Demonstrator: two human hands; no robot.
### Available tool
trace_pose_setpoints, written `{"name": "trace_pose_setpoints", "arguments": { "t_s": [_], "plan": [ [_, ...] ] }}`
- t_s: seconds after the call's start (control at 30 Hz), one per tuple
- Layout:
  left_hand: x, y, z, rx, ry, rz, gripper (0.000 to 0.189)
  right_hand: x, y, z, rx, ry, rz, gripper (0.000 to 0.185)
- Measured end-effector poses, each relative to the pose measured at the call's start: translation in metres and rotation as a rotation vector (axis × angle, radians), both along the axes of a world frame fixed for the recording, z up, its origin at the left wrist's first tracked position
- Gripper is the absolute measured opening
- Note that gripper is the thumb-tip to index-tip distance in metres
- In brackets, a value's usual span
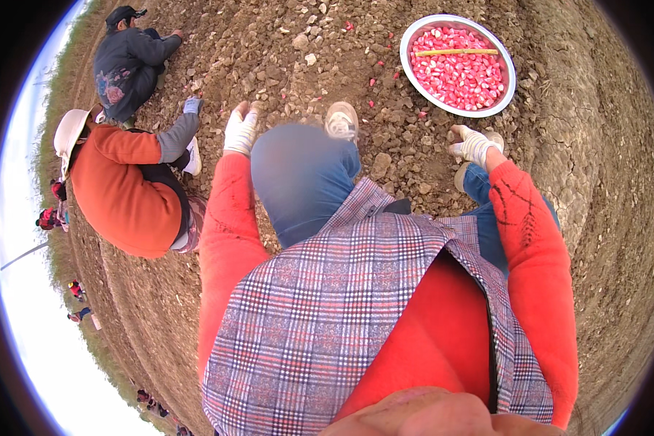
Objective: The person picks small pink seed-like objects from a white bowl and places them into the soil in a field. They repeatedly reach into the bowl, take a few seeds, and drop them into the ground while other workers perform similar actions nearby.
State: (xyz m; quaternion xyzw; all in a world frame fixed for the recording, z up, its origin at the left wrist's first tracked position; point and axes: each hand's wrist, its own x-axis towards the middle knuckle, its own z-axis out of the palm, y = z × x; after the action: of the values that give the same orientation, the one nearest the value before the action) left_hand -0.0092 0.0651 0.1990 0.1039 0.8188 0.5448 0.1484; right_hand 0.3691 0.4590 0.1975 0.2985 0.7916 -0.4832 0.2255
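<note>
My left hand (242, 128), in a striped knit glove with bare fingertips, is just above the soil to the left of my bent knee. Whether its bunched fingers hold anything is too small to tell. My right hand (474, 144), gloved the same way, is beside my other shoe, just below a metal basin (510, 101). Its thumb and fingers are curled, and their contents cannot be made out. The basin holds many pink-coated cloves or seeds (458, 76), with a yellowish stick (456, 52) lying across them. A few pink pieces (371, 82) are scattered on the soil.
Cloddy, stony soil (283, 54) surrounds my shoes. Close on my left a person in an orange top and pale hat (131, 191) crouches, a gloved hand near the ground. Beyond, a person in dark clothes (128, 60) squats. Several more people are far off along the grassy field edge.
</note>
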Motion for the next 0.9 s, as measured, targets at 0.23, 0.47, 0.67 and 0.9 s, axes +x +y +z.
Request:
{"name": "trace_pose_setpoints", "arguments": {
  "t_s": [0.23,0.47,0.67,0.9],
  "plan": [
    [-0.032,0.135,0.085,-0.044,-0.038,-0.431,0.062,0.011,-0.003,-0.053,-0.059,-0.105,0.013,0.087],
    [0.053,0.242,-0.108,-0.278,-0.183,-0.387,0.047,-0.047,-0.032,-0.134,-0.323,-0.075,-0.260,0.097],
    [0.086,0.162,-0.236,-0.844,-0.540,-0.131,0.060,-0.127,-0.041,-0.204,-0.128,-0.150,-0.264,0.102],
    [0.103,0.171,-0.231,-0.427,-0.554,0.347,0.053,-0.162,-0.051,-0.218,0.101,-0.314,-0.183,0.099]
  ]
}}
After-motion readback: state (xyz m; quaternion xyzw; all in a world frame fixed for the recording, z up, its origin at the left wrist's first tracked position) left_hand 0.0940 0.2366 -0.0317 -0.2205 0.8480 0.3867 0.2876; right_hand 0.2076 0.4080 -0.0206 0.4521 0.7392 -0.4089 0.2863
